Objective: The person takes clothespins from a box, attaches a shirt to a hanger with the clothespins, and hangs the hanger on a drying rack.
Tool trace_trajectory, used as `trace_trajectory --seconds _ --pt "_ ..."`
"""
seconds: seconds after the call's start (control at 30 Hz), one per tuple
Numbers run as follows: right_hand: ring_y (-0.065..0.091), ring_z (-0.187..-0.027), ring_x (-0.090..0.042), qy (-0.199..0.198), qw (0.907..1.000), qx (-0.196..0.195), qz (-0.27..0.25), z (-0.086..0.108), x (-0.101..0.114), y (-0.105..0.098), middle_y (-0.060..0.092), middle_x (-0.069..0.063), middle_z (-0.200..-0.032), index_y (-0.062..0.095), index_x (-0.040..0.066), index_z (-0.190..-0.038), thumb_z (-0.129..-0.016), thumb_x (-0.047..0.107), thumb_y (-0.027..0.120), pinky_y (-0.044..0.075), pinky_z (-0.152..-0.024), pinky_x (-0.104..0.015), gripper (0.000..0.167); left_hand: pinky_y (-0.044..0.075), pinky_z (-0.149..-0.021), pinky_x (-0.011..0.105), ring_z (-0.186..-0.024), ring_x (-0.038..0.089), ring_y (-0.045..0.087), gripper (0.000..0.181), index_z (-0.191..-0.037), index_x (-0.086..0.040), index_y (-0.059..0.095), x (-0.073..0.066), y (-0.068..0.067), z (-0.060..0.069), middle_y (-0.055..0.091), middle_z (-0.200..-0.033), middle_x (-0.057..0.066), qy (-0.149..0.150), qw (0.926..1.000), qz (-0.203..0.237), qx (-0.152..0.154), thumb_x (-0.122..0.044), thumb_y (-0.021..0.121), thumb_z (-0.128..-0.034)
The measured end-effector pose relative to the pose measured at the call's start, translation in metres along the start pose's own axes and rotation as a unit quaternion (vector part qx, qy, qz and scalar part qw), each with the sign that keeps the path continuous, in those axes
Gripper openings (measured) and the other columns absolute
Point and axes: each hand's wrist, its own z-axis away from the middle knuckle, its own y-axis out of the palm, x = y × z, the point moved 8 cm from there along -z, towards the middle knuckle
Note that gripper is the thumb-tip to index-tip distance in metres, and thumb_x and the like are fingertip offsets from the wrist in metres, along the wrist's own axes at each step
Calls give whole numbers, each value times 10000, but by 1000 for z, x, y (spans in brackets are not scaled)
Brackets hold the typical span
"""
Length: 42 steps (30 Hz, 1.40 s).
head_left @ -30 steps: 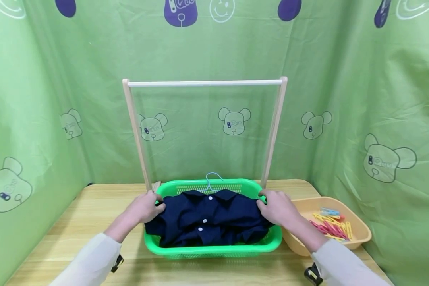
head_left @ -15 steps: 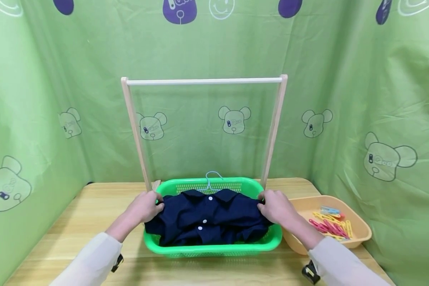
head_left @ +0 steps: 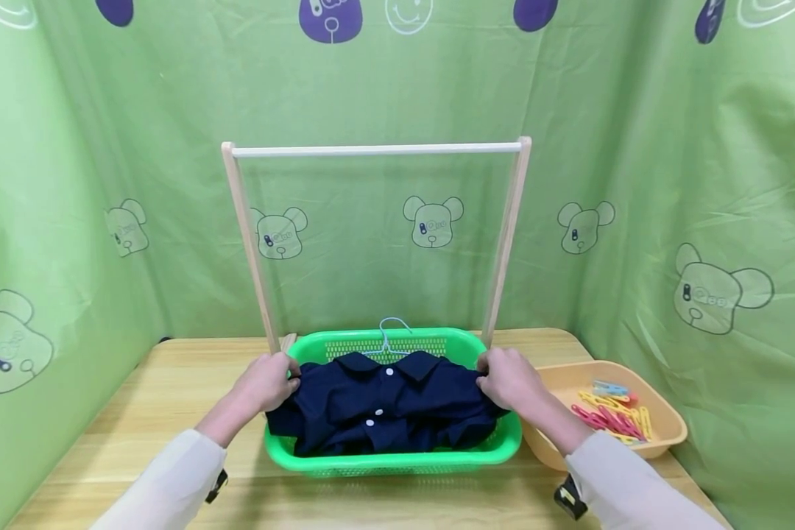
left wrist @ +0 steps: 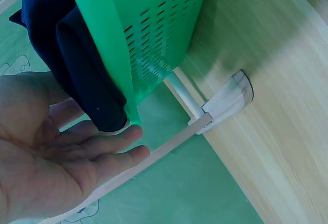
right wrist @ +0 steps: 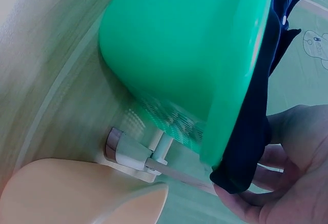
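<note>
A dark navy shirt [head_left: 344,397] with a collar and white buttons lies in a green plastic basket [head_left: 397,462]. The hook of a pale blue hanger [head_left: 393,322] rises from its collar. At the shirt's left shoulder edge my left hand [head_left: 268,379] pinches the cloth; in the left wrist view, the shirt's dark cloth [left wrist: 84,65] hangs over the basket rim between thumb and fingers. My right hand [head_left: 509,377] holds the opposite shoulder edge, its fingers [right wrist: 241,206] behind the fabric. The lower part of the shirt is bunched inside the basket.
Behind the basket stands a wooden rack with a white crossbar [head_left: 377,150]. An orange tray [head_left: 550,458] with several yellow, pink and blue clothespins [head_left: 612,419] stands at the right. Green curtains [head_left: 371,88] surround the wooden table [head_left: 152,412] at the back and sides.
Both hands keep their hold at the shirt's shoulders. The shirt's collar looks slightly more spread around the hanger, and the head view has shifted a little.
</note>
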Motion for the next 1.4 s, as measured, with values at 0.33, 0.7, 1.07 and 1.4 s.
trace_trajectory --seconds 0.33,0.7,1.07,1.4 --pt "663 -769 -269 124 9997 -161 -127 -2 -3 0 740 -103 -854 751 94 -803 -834 47 684 559 -682 -433 88 586 -736 436 -809 280 707 71 -908 -49 778 -3 -4 -1 761 -889 96 210 9995 -57 -247 -52 712 -881" --pt "671 -720 -262 97 9983 -534 -198 -3 -2 -6 749 -110 -827 764 71 -801 -834 50 682 552 -627 -410 91 481 -601 335 -599 151 533 229 -652 -96 671 -2 -12 -5 589 -610 -30 446 9971 97 -601 -13 678 -865" --pt "522 -574 -203 -48 9945 -938 -469 -2 -2 -26 585 -38 -642 627 76 -707 -849 57 688 408 -530 -314 156 293 -510 241 -514 93 299 389 -528 -155 473 -7 -22 -10 287 -522 -107 730 9933 264 -859 -6 648 -843" --pt "499 -577 -223 0 9919 -1182 -461 -1 0 -29 517 -36 -625 534 89 -702 -866 106 686 374 -550 -321 224 357 -506 252 -510 108 424 309 -577 -145 584 -1 -32 -6 392 -511 -104 527 9944 349 -847 -76 678 -862"
